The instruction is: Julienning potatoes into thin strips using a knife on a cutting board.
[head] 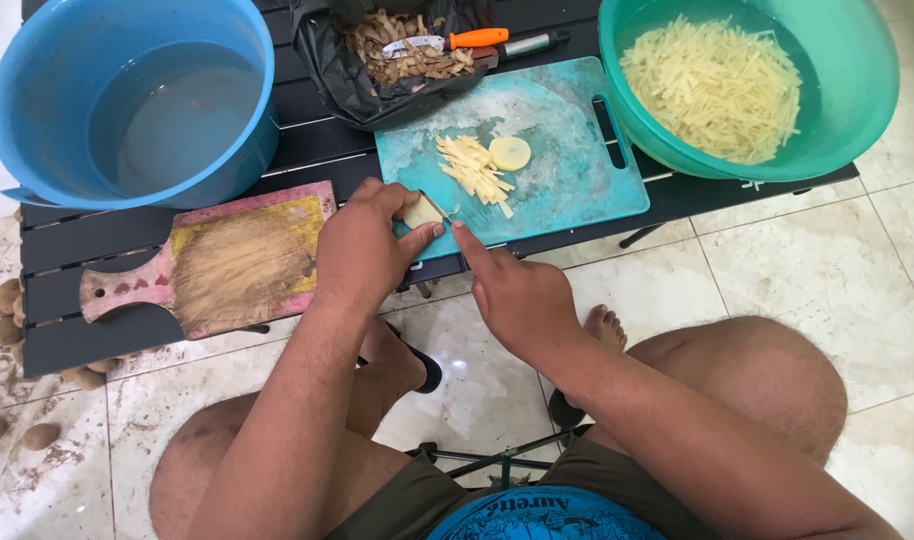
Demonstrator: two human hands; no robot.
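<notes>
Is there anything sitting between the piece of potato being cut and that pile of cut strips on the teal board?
Nothing visible does. The left hand pins the potato piece at the near edge of the teal cutting board; the right hand is beside it. Bare board separates it from the cut strips and the potato slice.

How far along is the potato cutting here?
Done: a green bowl full of potato sticks, more sticks on the teal board. In hand: left hand steadies a potato piece, right hand slices. Left: a slice, unpeeled potatoes on the floor.
</notes>
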